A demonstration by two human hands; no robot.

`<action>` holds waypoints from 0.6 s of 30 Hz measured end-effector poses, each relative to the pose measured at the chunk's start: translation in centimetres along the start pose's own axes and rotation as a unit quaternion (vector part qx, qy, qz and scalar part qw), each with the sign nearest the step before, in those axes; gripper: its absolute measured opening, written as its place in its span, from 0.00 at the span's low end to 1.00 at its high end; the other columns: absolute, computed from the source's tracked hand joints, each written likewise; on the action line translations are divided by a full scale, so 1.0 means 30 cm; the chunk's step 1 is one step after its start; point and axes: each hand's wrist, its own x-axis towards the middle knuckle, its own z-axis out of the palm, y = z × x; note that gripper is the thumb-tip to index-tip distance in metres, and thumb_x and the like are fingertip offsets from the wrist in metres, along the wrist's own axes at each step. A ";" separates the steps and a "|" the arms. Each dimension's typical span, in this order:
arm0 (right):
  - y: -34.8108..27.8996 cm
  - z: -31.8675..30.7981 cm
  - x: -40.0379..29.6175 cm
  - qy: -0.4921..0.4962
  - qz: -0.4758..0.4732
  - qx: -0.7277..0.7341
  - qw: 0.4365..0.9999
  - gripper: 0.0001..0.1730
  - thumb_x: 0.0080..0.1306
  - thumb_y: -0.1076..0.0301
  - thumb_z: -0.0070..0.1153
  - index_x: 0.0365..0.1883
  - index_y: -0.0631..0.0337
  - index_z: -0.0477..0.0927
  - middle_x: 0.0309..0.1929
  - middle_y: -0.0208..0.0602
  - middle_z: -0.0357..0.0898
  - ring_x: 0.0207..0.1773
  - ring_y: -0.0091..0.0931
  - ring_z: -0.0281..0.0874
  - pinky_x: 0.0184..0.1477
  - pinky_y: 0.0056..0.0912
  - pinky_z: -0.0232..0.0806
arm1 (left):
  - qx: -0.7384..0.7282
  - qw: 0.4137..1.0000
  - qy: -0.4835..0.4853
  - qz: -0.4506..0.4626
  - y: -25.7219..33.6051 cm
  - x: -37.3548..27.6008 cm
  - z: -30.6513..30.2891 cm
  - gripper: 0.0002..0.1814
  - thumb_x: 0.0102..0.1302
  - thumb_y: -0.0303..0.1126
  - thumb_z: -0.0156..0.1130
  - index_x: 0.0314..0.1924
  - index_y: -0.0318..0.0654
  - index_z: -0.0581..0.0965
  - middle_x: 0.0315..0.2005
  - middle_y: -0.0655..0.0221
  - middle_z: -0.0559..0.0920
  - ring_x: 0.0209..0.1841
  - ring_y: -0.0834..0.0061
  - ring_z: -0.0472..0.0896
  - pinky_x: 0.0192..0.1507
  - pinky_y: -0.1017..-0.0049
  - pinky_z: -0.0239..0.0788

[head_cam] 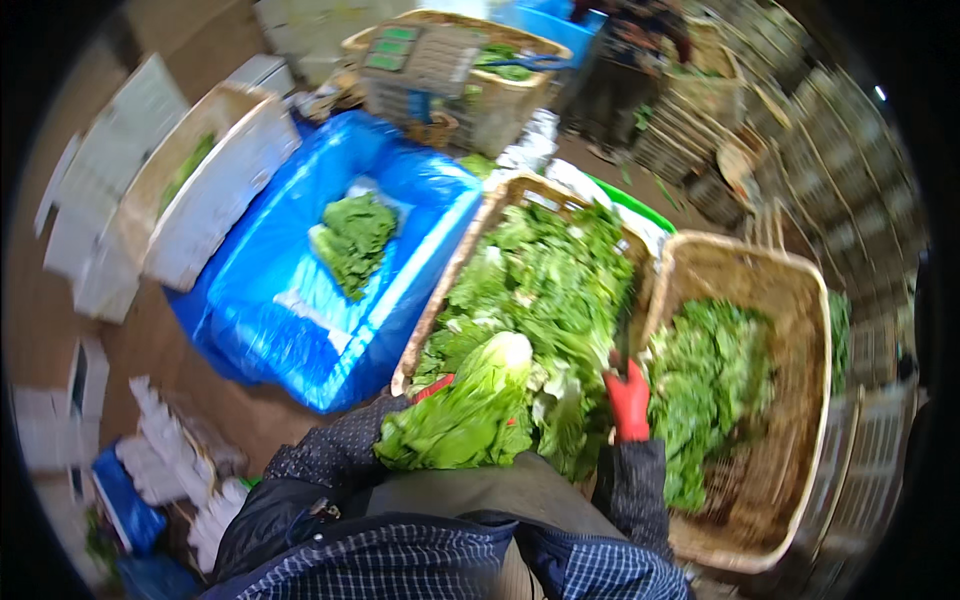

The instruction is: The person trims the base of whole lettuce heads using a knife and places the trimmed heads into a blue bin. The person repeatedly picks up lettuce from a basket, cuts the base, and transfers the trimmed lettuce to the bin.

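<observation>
A head of leafy green lettuce (465, 420) with a pale cut base lies across my left hand (433, 388), low in front of my lap. Its leaves cover most of that hand; some red glove shows. My right hand (628, 401), in a red glove, is over the right side of a crate of loose leaves (540, 281). A dark narrow shape rises by its fingertips, too blurred to tell whether it is a held tool. To the left, a crate lined with blue plastic film (247, 300) holds a bunch of greens (356, 236).
At right stands a brown plastic crate (780, 465) partly filled with leafy greens (709, 382). White foam boxes (217, 202) line the left. A scale (420, 56) sits at the back, near another person (622, 67). Stacked crates (847, 180) fill the far right.
</observation>
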 end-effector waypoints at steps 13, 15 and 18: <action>-0.229 0.342 -0.116 -0.185 0.177 0.025 0.966 0.22 0.60 0.74 0.56 0.54 0.60 0.73 0.49 0.35 0.78 0.42 0.22 0.78 0.32 0.21 0.68 | 0.420 0.264 0.832 0.249 0.797 -0.637 -1.048 0.55 0.43 0.37 0.76 0.67 0.37 0.51 0.58 0.54 0.68 0.56 0.60 0.71 0.56 0.61 0.64; -0.202 0.348 -0.185 -0.167 0.193 0.013 0.967 0.18 0.59 0.75 0.59 0.50 0.60 0.77 0.42 0.25 0.80 0.32 0.12 0.71 0.31 0.17 0.65 | 0.386 0.349 0.808 0.275 0.721 -0.528 -1.211 0.58 0.40 0.39 0.77 0.66 0.34 0.50 0.56 0.52 0.70 0.56 0.59 0.71 0.57 0.61 0.63; -0.229 0.365 -0.198 -0.171 0.280 0.002 0.945 0.21 0.59 0.75 0.58 0.52 0.61 0.75 0.46 0.32 0.79 0.35 0.17 0.75 0.33 0.19 0.68 | 0.466 0.332 0.712 0.408 0.689 -0.744 -1.545 0.44 0.47 0.39 0.72 0.61 0.33 0.59 0.53 0.54 0.73 0.55 0.60 0.72 0.55 0.62 0.64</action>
